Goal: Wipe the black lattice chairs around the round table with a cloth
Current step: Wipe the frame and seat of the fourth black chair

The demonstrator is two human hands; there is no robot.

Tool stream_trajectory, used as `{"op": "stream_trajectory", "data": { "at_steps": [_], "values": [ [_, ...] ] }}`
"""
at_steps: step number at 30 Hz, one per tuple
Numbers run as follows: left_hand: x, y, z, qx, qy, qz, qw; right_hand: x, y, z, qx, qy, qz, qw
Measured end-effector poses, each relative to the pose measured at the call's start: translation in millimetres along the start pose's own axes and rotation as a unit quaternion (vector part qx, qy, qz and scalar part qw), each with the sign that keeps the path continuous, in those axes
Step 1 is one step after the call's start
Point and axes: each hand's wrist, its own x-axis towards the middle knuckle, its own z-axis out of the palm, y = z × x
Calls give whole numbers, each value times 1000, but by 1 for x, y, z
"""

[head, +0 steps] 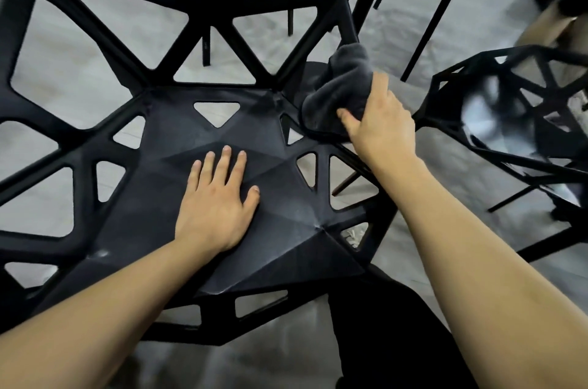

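Keep left hand (219, 207) flat on the black lattice plastic chair (286, 229), right hand (378, 121) gripping the dark grey cloth (340, 93), follow each strut.

Home dining area: black lattice chairs (222, 166) (several) on grey floor (413, 48).

Left hand (219, 207) flat, right hand (378, 121) gripping.
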Motion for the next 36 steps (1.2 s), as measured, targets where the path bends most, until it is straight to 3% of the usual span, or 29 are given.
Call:
{"op": "stream_trajectory", "data": {
  "at_steps": [5, 9, 13, 18, 21, 24, 27, 29, 32, 34, 36],
  "values": [
    [-1, 0, -1, 8, 1, 0, 1000, 16, 3, -7, 122, -1, 63, 991],
    [-1, 1, -2, 6, 2, -3, 1000, 20, 11, -17, 275, 1, 165, 947],
    [-1, 1, -3, 5, 5, -3, 1000, 11, -1, -10, 84, -66, 16, 994],
    [-1, 1, -4, -3, 2, -5, 1000, 12, -5, -12, 57, -36, 14, 998],
    [-1, 1, -4, -7, -2, -4, 1000, 16, -10, -31, -58, 56, -23, 996],
    [1, 1, -4, -4, -2, -6, 1000, 31, -25, -75, -49, 202, -41, 977],
    [-1, 2, -6, -30, 5, -7, 1000, 40, -48, -90, -73, 262, -123, 955],
    [-3, 0, -9, -96, 11, -21, 995, 25, -64, -61, -92, 227, -189, 951],
    [-3, -10, -21, -238, 12, -44, 970, -29, -66, 25, -25, 48, -223, 973],
    [-3, -21, -29, -227, 2, -11, 974, -67, -72, 66, 9, -126, -194, 973],
    [1, -36, -32, -174, 1, 21, 985, -79, -83, 76, 24, -233, -172, 957]
  ]
}}
